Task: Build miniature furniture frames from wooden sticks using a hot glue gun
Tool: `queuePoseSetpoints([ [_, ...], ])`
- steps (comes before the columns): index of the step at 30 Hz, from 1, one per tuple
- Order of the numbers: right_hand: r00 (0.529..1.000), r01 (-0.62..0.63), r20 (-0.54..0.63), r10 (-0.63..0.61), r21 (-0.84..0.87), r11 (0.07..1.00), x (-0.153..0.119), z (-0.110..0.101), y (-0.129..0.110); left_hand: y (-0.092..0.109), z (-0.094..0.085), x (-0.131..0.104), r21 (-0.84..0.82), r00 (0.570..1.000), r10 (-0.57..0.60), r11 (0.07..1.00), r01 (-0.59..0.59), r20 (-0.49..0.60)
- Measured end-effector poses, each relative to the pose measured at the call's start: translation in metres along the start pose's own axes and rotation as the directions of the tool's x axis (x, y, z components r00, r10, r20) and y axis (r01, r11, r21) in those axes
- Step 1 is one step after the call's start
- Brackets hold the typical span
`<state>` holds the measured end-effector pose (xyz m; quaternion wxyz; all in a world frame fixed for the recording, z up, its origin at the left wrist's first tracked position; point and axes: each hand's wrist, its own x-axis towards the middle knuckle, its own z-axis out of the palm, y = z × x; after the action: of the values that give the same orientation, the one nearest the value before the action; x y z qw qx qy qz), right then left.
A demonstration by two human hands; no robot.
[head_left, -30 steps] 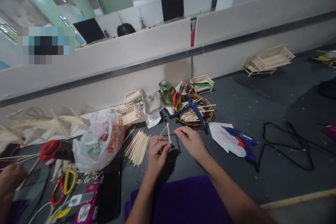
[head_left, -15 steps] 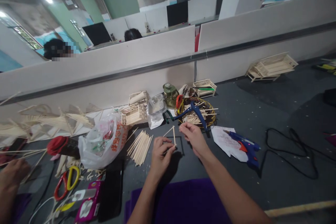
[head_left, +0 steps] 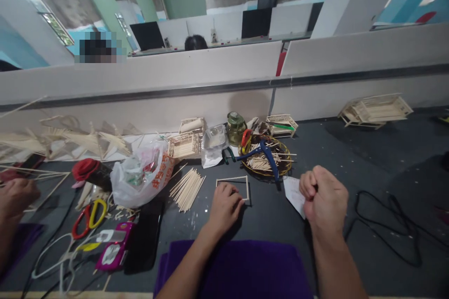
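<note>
My left hand (head_left: 227,206) rests low over the dark table, its fingers curled and pressed on a small frame of thin wooden sticks (head_left: 232,178). Two joined sides and a corner of that frame show; the rest lies under my fingers. Off to the right, my right hand (head_left: 325,201) is a closed fist above a sheet of white paper (head_left: 293,195). Whatever it may hold is hidden behind the fist, and the blue glue gun at that spot is out of sight. Left of my left hand lies a fanned pile of loose sticks (head_left: 187,189).
Behind are a yellow-rimmed basket (head_left: 289,168) of sticks, a blue clamp-like tool (head_left: 268,158), a green jar (head_left: 235,128) and small stick models (head_left: 184,145). A plastic bag (head_left: 122,184), phone (head_left: 144,243) and scissors (head_left: 98,212) lie left, near another person's hand (head_left: 19,196). A black cable (head_left: 389,215) loops at right.
My right hand has moved right, from beside the stick frame to over the glue gun's spot, and closed. The stick frame, upright before, is now down on the table under my left hand.
</note>
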<state>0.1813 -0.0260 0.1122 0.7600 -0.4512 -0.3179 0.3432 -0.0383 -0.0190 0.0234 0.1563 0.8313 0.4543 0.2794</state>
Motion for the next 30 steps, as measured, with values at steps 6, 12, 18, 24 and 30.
queuePoseSetpoints([
  [6,0.999,0.009,0.042,0.009,-0.416,0.909,-0.008,-0.019,0.008,-0.001,0.005,-0.004,0.036,0.999,0.019,0.999,-0.02,0.04],
  [12,0.936,0.069,0.286,0.204,-0.718,0.693,-0.019,-0.032,0.035,-0.022,-0.012,-0.013,0.022,0.977,-0.148,0.988,0.153,-0.153],
  [18,0.888,0.242,0.339,0.309,-0.919,0.312,-0.033,-0.028,0.067,-0.045,-0.021,-0.028,0.098,0.896,-0.332,0.922,0.374,-0.294],
  [24,0.894,0.321,0.321,0.314,-0.946,0.053,-0.039,-0.005,0.089,-0.047,-0.015,-0.033,0.173,0.889,-0.356,0.894,0.414,-0.287],
  [30,0.9,0.349,0.304,0.311,-0.932,-0.099,-0.044,0.021,0.105,-0.041,-0.011,-0.031,0.286,0.914,-0.316,0.878,0.383,-0.254],
])
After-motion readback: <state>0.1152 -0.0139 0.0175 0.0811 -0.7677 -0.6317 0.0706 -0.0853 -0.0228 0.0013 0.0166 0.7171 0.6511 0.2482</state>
